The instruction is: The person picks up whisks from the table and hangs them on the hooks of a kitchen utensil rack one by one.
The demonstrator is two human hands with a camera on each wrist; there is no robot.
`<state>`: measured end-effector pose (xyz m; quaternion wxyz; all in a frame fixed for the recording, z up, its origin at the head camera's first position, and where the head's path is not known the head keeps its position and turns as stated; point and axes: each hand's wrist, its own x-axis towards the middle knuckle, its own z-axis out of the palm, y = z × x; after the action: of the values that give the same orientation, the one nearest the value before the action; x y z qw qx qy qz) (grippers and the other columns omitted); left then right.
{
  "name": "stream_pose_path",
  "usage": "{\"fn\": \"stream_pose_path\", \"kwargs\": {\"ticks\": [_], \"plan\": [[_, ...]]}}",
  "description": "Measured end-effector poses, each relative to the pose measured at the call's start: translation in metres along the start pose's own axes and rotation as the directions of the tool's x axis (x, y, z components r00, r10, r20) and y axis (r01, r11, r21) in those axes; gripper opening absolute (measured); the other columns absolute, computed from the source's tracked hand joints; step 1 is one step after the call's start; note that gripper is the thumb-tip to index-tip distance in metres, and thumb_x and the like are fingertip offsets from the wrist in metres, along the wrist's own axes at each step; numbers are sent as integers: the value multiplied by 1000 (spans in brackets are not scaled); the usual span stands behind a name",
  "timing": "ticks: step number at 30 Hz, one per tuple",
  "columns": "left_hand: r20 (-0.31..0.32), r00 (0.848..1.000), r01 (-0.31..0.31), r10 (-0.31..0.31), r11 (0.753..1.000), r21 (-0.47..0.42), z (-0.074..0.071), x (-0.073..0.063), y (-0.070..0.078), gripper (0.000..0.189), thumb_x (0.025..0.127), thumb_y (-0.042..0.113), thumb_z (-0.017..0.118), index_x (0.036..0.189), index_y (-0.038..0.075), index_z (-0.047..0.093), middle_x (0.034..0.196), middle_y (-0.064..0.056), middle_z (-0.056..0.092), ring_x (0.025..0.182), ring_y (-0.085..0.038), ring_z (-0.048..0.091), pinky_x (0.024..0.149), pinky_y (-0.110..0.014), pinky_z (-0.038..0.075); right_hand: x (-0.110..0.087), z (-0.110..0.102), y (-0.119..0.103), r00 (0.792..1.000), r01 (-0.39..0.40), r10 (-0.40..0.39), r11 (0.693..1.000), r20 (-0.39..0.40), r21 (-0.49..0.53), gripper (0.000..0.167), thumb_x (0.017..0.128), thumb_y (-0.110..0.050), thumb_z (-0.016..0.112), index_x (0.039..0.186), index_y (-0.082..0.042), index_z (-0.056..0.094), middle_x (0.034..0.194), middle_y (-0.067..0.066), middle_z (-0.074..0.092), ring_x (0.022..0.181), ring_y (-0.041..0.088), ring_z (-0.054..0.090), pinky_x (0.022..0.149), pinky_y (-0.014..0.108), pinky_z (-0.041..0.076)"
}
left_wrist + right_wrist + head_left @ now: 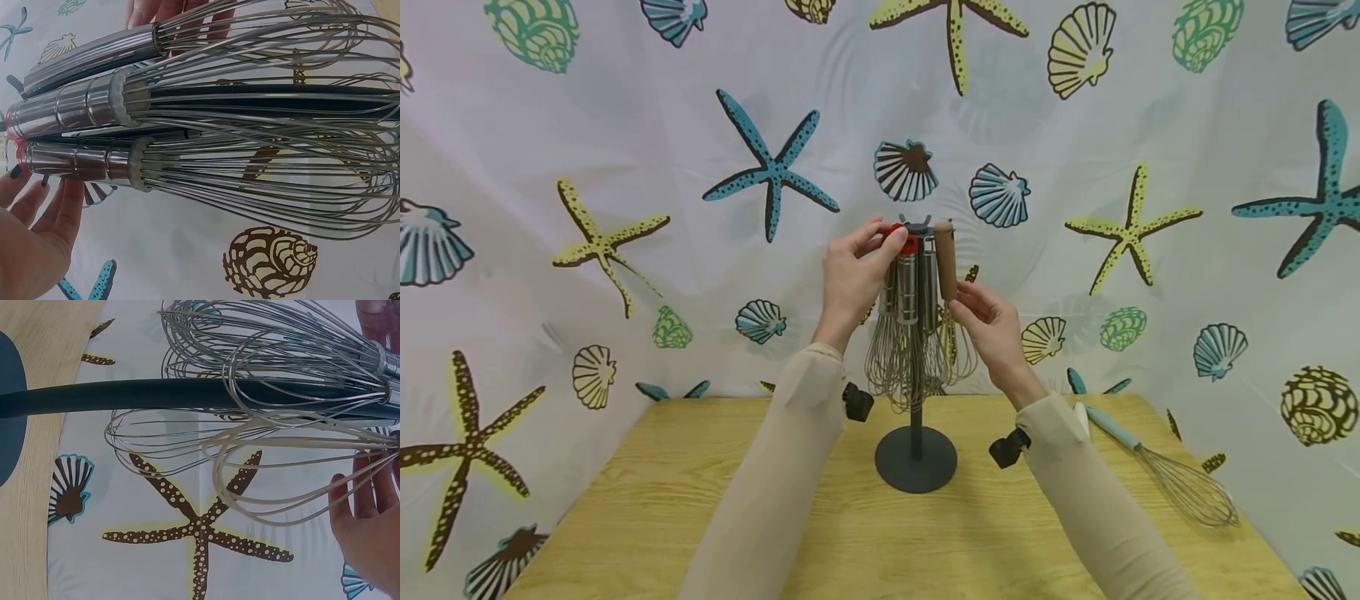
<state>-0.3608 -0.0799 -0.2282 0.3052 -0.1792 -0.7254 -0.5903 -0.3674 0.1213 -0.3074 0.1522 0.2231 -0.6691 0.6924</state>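
While only the head view is showing the blue-handled whisk (1129, 440) at four o'clock, the right wrist view is revealing pale wires (281, 442).
The left hand (854, 273) is pinching a red-topped whisk (907, 283); the right hand (997, 330) is gripping a wooden-handled whisk (946, 260), rising toward eleven o'clock.

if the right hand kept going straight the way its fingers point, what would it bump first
Most likely the wooden handle: it sits right at the fingertips of the right hand, though depth is unclear and they may already touch it.
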Motion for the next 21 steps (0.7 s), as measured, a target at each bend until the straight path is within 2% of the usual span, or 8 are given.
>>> {"fn": "stream_pose_path", "kwargs": {"ticks": [7, 13, 21], "plan": [[-1, 1000, 4, -4, 1000, 18, 0, 0, 1, 45, 89, 48, 68, 123, 18, 71, 143, 4, 56, 119, -14, 62, 97, -38, 52, -5, -5, 7, 1000, 10, -10, 1000, 3, -21, 40, 97, -14, 62, 136, -3, 57, 132, 17, 61, 108, 10, 63, 94, 24, 51], [0, 1000, 3, -3, 1000, 18, 1, 0, 2, 45, 89, 48, 68, 124, 18, 70, 143, 6, 56, 119, -14, 62, 95, -36, 54, -12, -13, 13, 1000, 14, -14, 999, 1, -36, 40, 99, -15, 60, 135, 0, 57, 134, 16, 59, 107, 4, 62, 94, 24, 51], [-11, 1000, -23, 23, 998, 55, 3, 1, 1, 45, 91, 49, 65, 124, 18, 70, 143, 7, 55, 118, -13, 63, 94, -36, 54, -19, -25, 23, 1000, -17, 17, 999, -3, -38, 39, 99, -17, 60, 135, -1, 57, 134, 20, 59, 111, 8, 62, 100, 35, 51]]}}
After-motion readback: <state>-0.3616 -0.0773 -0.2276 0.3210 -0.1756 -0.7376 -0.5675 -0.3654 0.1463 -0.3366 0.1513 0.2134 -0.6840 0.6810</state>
